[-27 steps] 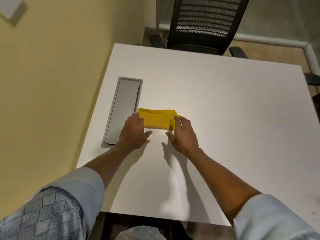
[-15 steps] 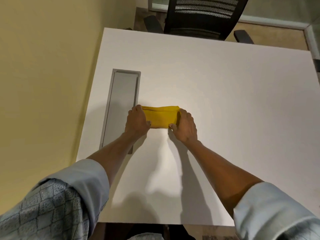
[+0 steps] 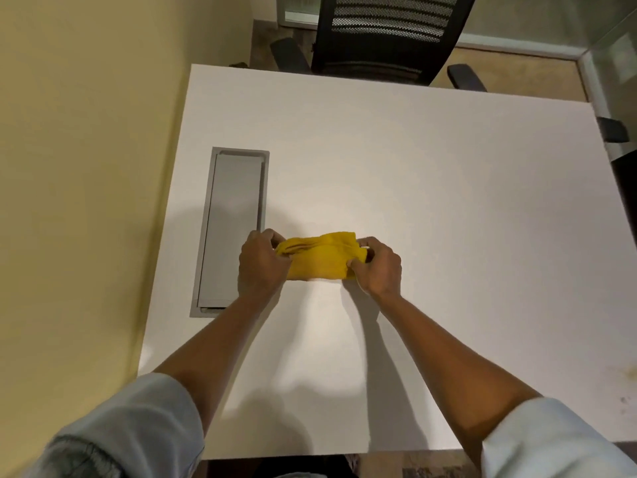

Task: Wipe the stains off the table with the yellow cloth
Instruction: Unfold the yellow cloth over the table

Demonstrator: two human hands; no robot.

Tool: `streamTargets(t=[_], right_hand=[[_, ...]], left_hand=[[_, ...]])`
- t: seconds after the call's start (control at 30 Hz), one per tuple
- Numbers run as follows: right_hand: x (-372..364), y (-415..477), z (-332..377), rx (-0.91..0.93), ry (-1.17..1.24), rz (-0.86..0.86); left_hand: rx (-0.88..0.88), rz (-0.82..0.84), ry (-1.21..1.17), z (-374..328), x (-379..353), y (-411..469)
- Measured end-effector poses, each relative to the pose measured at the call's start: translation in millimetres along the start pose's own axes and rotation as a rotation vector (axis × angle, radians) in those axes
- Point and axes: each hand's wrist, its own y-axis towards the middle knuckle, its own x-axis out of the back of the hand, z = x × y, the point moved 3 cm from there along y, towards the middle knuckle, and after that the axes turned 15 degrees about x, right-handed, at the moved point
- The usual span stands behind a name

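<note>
The folded yellow cloth (image 3: pixel 319 257) sits bunched between both hands over the middle left of the white table (image 3: pixel 431 188). My left hand (image 3: pixel 261 263) is closed on the cloth's left end. At the other end my right hand (image 3: pixel 377 265) pinches the cloth with thumb and fingers. The cloth's middle sags slightly, and whether it touches the table I cannot tell. Faint brownish stains and dark specks (image 3: pixel 624 384) show at the table's near right edge.
A grey cable hatch (image 3: pixel 234 222) is set flush into the table just left of my left hand. A yellow wall (image 3: pixel 79 167) runs along the table's left side. A black mesh office chair (image 3: pixel 389 32) stands at the far edge, and another dark chair (image 3: pixel 620 150) at the right.
Both hands went from resting against the flat cloth to gripping its ends, and the cloth is now bunched and lifted at the edges. My head view has shifted nearer over the table.
</note>
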Motion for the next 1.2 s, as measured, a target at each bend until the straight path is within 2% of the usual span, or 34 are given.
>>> streamTargets(t=[0.1, 0.2, 0.37, 0.53, 0.63, 0.77, 0.9, 1.03, 1.13, 1.2], right_hand=[[27.3, -26.7, -3.9, 0.057, 0.069, -0.138], [39.1, -54.6, -9.3, 0.113, 0.137, -0.198], [69.9, -116.1, -26.2, 0.126, 0.171, -0.268], [112.8, -160.7, -40.1, 0.1, 0.237, -0.236], [143.2, -176.2, -35.7, 0.219, 0.317, -0.294], [178.8, -188.2, -27.5, 0.307, 0.395, -0.294], [202.0, -207.9, -40.4, 0.327, 0.532, -0.28], [223.8, -234.2, -61.8, 0.35, 0.595, -0.281], [237.5, -251.2, -75.3, 0.386, 0.56, -0.252], [245.0, -261.4, -88.4, 0.398, 0.484, -0.293]], left_hand=[[-0.013, -0.001, -0.19, -7.0, 10.2, -27.1], [-0.054, 0.015, -0.364, -9.4, 14.1, -44.7], [-0.179, 0.167, -0.536, -35.8, 16.9, -91.2], [-0.477, 0.218, -0.447, -79.8, 22.1, -142.4], [-0.69, 0.265, -0.332, -111.4, 21.9, -179.1], [-0.826, 0.326, -0.253, -141.8, 13.9, -236.4], [-0.858, 0.302, -0.249, -150.7, 2.6, -288.3], [-0.793, 0.268, -0.331, -148.7, -11.6, -330.4], [-0.71, 0.32, -0.417, -142.8, -23.0, -355.6], [-0.645, 0.332, -0.475, -138.3, -31.4, -371.0]])
